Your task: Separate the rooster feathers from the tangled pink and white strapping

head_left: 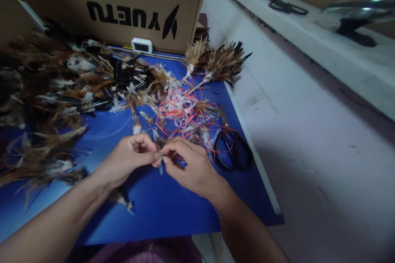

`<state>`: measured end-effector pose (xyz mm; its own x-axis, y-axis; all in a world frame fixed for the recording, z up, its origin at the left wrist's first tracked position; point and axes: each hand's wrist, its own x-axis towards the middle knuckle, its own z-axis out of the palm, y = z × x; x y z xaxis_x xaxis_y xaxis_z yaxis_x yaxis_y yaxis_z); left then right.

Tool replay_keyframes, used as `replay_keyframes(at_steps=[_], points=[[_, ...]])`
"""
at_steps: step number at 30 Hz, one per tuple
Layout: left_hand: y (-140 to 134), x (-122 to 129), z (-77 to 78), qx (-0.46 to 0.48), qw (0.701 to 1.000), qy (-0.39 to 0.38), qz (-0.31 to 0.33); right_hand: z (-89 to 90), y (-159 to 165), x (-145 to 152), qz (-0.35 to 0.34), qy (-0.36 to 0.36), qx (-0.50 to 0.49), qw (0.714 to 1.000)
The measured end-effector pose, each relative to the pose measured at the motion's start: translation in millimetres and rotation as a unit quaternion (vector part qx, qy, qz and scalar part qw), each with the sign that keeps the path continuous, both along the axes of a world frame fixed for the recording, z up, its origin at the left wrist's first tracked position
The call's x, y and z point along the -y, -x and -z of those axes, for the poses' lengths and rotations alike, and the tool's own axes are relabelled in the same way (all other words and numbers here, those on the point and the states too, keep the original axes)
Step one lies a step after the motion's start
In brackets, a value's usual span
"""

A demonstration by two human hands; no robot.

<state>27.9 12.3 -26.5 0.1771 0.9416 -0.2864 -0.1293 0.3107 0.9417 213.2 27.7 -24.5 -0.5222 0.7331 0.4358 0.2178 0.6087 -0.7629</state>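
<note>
I see feather heap [92, 78] left on blue surface [173, 213]. My left hand [134, 154] pinches small pale scrap [161, 160], too tiny to identify, between both hands. String tangle [179, 109] beyond. Right hand [191, 168] pinches scrap too. Black scissors [236, 152] near, rightward.

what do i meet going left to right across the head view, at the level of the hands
A clump of loose feathers, the left hand, the right hand, the black-handled scissors, then the pale wall.
</note>
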Motion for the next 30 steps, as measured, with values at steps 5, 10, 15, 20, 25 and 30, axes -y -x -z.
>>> replay_keyframes(at_steps=[5, 10, 15, 20, 25, 30], points=[[0.3, 0.4, 0.9, -0.063, 0.995, -0.080, -0.020, 5.3, 5.1, -0.4, 0.048, 0.168, -0.068, 0.982], [-4.5, 4.7, -1.1, -0.153, 0.968, -0.196, -0.036, 6.2, 11.0, 0.2, 0.080, 0.290, -0.125, 0.945], [-7.1, 9.1, 4.5, -0.240, 0.923, -0.296, -0.046, 8.6, 13.4, 1.4, 0.094, 0.309, -0.144, 0.936], [-5.5, 10.0, 12.6, -0.274, 0.895, -0.350, -0.049, 14.3, 14.4, 1.5, 0.094, 0.303, -0.141, 0.938], [-6.4, 10.4, 14.3, -0.287, 0.878, -0.378, -0.064, 16.6, 16.2, 1.9, 0.103, 0.271, -0.120, 0.949], [-7.5, 10.1, 16.6, -0.293, 0.867, -0.396, -0.080, 20.0, 15.2, 2.7, 0.082, 0.310, -0.117, 0.940]])
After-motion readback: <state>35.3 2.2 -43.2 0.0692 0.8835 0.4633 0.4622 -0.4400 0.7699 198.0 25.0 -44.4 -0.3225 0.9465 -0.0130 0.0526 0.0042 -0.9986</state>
